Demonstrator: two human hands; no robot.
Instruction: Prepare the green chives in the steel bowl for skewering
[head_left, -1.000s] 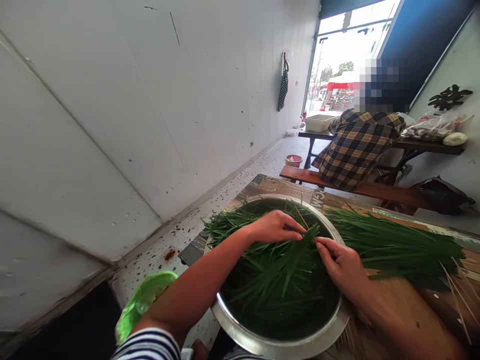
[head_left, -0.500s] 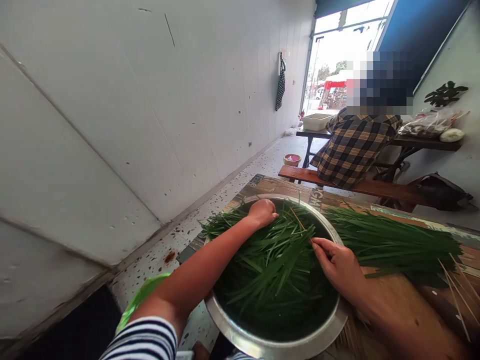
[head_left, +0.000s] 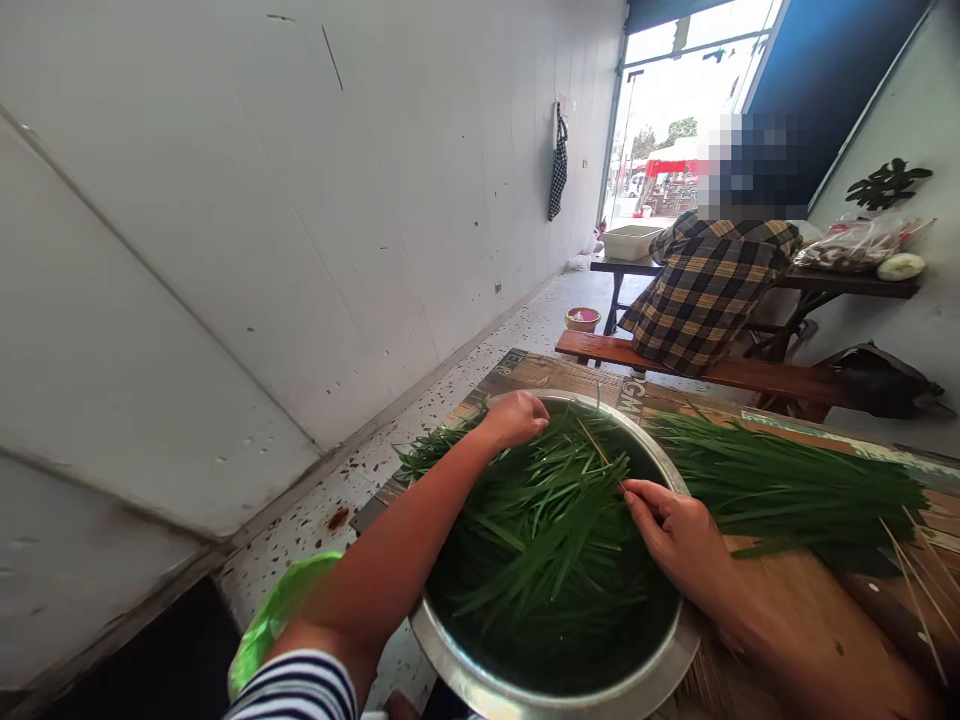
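Note:
A wide steel basin (head_left: pixel 664 675) holds a heap of long green Chinese chives (head_left: pixel 547 530). My right hand (head_left: pixel 667 515) pinches the end of a thin bamboo skewer (head_left: pixel 595 443) at the basin's right side. The skewer runs up and left through chive leaves, so part of it is covered. Over the far left of the heap, my left hand (head_left: pixel 516 420) is closed with its fingers curled down. What lies inside those fingers is hidden.
More chives (head_left: pixel 802 480) lie on the wooden table right of the basin, near loose skewers (head_left: pixel 919 600). A green plastic bag (head_left: pixel 281 610) is below left. Beyond the table, a person in a plaid shirt (head_left: pixel 709 290) sits on a bench (head_left: pixel 600 346).
My left hand has shifted slightly to the left and its wrist has turned a little. The right hand keeps its pinch on the skewer. The view has moved slightly.

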